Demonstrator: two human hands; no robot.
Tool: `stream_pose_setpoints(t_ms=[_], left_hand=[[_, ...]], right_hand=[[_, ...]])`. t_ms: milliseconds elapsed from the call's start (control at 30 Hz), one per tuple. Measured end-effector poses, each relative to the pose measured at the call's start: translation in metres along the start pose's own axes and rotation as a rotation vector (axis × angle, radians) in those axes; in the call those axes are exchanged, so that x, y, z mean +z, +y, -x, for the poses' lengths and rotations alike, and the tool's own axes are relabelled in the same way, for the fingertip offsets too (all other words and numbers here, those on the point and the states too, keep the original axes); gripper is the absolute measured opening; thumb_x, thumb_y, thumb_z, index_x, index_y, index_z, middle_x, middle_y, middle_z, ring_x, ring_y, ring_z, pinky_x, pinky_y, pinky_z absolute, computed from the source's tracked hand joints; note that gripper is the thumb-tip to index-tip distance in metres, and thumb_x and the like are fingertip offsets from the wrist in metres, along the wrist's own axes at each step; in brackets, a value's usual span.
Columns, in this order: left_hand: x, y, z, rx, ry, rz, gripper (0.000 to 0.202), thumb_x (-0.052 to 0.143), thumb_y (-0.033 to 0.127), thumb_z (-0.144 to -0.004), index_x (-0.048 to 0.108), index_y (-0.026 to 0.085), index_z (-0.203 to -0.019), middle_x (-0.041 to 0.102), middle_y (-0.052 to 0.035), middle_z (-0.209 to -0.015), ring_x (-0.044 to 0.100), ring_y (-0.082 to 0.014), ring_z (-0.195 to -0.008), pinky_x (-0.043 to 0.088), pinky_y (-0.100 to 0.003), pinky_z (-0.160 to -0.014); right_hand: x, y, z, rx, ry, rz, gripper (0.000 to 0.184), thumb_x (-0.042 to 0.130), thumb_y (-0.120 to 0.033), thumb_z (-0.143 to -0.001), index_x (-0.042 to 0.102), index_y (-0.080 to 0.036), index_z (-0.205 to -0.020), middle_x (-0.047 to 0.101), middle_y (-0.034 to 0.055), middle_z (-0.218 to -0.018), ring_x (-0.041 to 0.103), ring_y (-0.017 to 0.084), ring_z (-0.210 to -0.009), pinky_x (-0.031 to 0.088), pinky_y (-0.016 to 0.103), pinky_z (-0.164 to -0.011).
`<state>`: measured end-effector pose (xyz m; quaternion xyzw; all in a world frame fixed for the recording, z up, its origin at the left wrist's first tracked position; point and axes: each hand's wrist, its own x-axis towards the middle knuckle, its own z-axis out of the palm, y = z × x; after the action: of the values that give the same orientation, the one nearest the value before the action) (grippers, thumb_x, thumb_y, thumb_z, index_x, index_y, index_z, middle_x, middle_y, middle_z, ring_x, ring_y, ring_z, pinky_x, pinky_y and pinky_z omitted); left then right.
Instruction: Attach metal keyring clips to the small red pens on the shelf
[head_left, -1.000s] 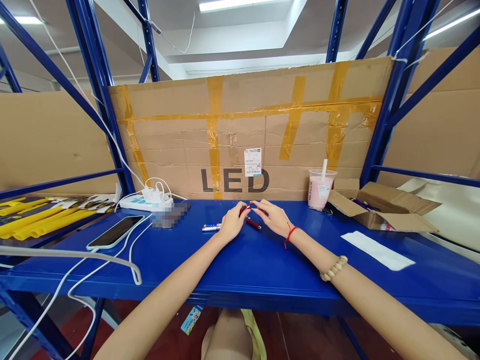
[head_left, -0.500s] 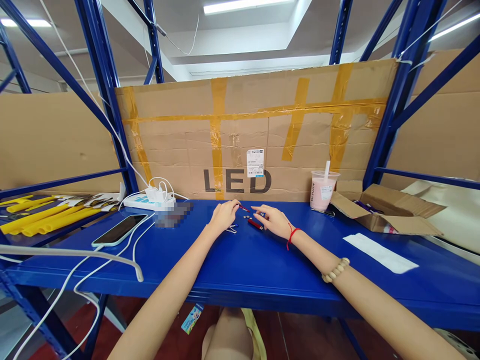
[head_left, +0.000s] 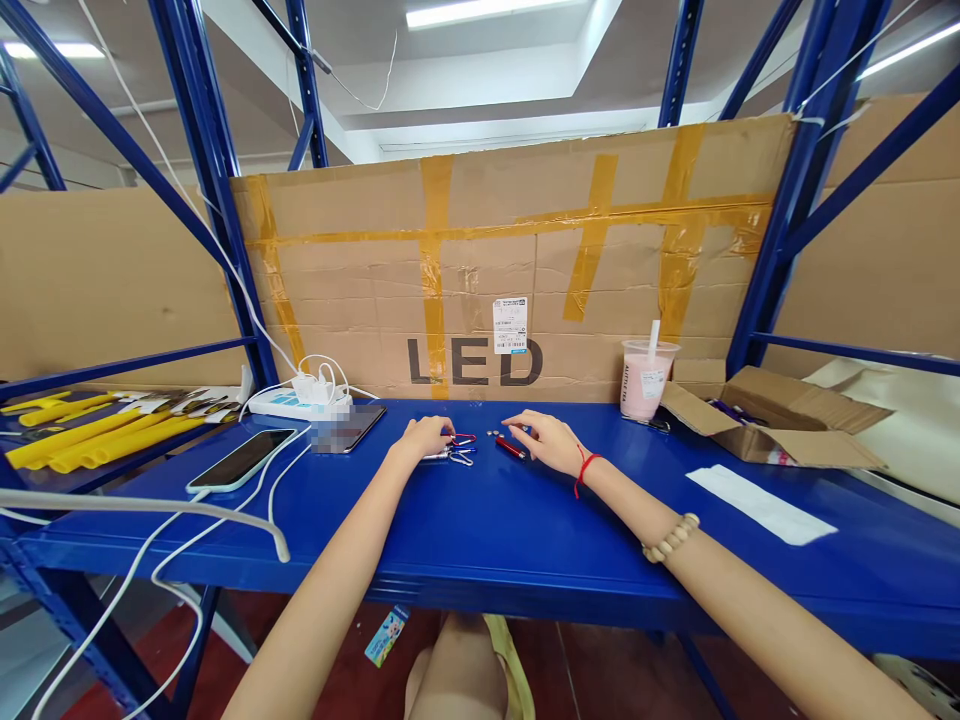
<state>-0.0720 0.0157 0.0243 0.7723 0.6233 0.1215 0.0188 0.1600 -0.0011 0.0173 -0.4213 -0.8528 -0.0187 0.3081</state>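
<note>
My left hand (head_left: pixel 427 438) is closed at a red carabiner-like clip (head_left: pixel 466 438), low over the blue shelf top. Beside it lie a blue clip (head_left: pixel 466 450) and a silver clip (head_left: pixel 461 460), partly covered by my fingers. To the right, my right hand (head_left: pixel 551 440) rests on the shelf with fingers stretched out and apart. A small red cylinder (head_left: pixel 510 448), like a mini flashlight, lies by its fingertips. Tiny silvery pieces (head_left: pixel 493 433) sit just left of those fingertips, too small to name.
A phone (head_left: pixel 241 460), a dark tablet-like slab (head_left: pixel 364 428) and a power strip (head_left: pixel 289 402) with white cables lie left. On the right stand a pink drink cup (head_left: pixel 643 385), an open carton (head_left: pixel 795 425) and a white paper strip (head_left: pixel 761 505). Cardboard (head_left: pixel 600 360) closes the back.
My left hand has moved left and slightly down with the red clip, bringing it beside the blue and silver clips. My right hand has hardly moved.
</note>
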Motion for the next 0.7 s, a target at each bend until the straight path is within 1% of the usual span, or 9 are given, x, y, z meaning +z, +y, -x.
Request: stream_pose_setpoints(t_ms=[167, 333, 433, 500, 600, 667, 700], left_hand=[[-0.003, 0.002, 0.001, 0.008, -0.017, -0.003, 0.018, 0.049, 0.025, -0.079, 0.063, 0.027, -0.091, 0.067, -0.0025, -0.092, 0.058, -0.0212, -0.094, 0.035, -0.037, -0.089], [-0.005, 0.006, 0.004, 0.004, -0.01, -0.008, 0.016, 0.052, 0.026, -0.079, 0.064, 0.026, -0.089, 0.067, -0.0025, -0.081, 0.058, -0.0221, -0.092, 0.033, -0.038, -0.09], [-0.006, 0.009, 0.006, 0.005, 0.019, -0.007, 0.014, 0.055, 0.024, -0.077, 0.065, 0.026, -0.087, 0.067, -0.0023, -0.084, 0.057, -0.0225, -0.094, 0.031, -0.039, -0.091], [-0.006, 0.013, 0.008, 0.012, 0.057, -0.007, 0.016, 0.054, 0.027, -0.079, 0.064, 0.025, -0.09, 0.065, -0.0037, -0.093, 0.055, -0.0233, -0.098, 0.031, -0.04, -0.092], [-0.006, 0.021, 0.01, 0.063, 0.169, 0.003, 0.022, 0.047, 0.031, -0.083, 0.062, 0.022, -0.095, 0.061, -0.006, -0.103, 0.052, -0.0237, -0.102, 0.032, -0.04, -0.09], [-0.004, 0.027, 0.011, 0.132, 0.239, 0.022, 0.023, 0.042, 0.03, -0.085, 0.06, 0.021, -0.095, 0.061, -0.0055, -0.102, 0.052, -0.0221, -0.1, 0.034, -0.038, -0.087], [-0.003, 0.03, 0.012, 0.168, 0.257, 0.032, 0.023, 0.04, 0.029, -0.086, 0.06, 0.021, -0.095, 0.061, -0.0048, -0.1, 0.053, -0.021, -0.098, 0.035, -0.037, -0.086]], right_hand=[[0.001, 0.003, 0.0, -0.005, -0.018, 0.006, 0.027, 0.04, -0.032, -0.088, 0.063, -0.025, -0.1, 0.061, 0.0005, -0.099, 0.058, 0.009, -0.068, 0.041, 0.021, -0.06], [0.0, 0.002, 0.0, 0.003, -0.066, 0.01, 0.023, 0.046, -0.034, -0.085, 0.065, -0.025, -0.095, 0.062, -0.0005, -0.094, 0.056, 0.007, -0.063, 0.037, 0.019, -0.053], [-0.002, 0.0, 0.0, 0.015, -0.095, 0.015, 0.022, 0.051, -0.038, -0.081, 0.065, -0.026, -0.093, 0.063, -0.0012, -0.089, 0.056, 0.009, -0.064, 0.035, 0.019, -0.051], [-0.003, -0.001, 0.001, 0.021, -0.099, 0.034, 0.022, 0.055, -0.039, -0.078, 0.066, -0.027, -0.093, 0.063, -0.0019, -0.086, 0.057, 0.01, -0.066, 0.034, 0.02, -0.051], [-0.003, -0.001, 0.002, 0.039, -0.109, 0.064, 0.024, 0.058, -0.041, -0.074, 0.065, -0.029, -0.093, 0.064, -0.0038, -0.085, 0.058, 0.011, -0.069, 0.035, 0.021, -0.053], [-0.003, -0.001, 0.002, 0.069, -0.125, 0.081, 0.027, 0.059, -0.043, -0.071, 0.065, -0.03, -0.094, 0.065, -0.005, -0.085, 0.058, 0.012, -0.071, 0.035, 0.022, -0.054], [-0.003, 0.0, 0.002, 0.089, -0.134, 0.09, 0.029, 0.06, -0.044, -0.07, 0.065, -0.03, -0.095, 0.065, -0.0053, -0.085, 0.059, 0.013, -0.073, 0.036, 0.022, -0.055]])
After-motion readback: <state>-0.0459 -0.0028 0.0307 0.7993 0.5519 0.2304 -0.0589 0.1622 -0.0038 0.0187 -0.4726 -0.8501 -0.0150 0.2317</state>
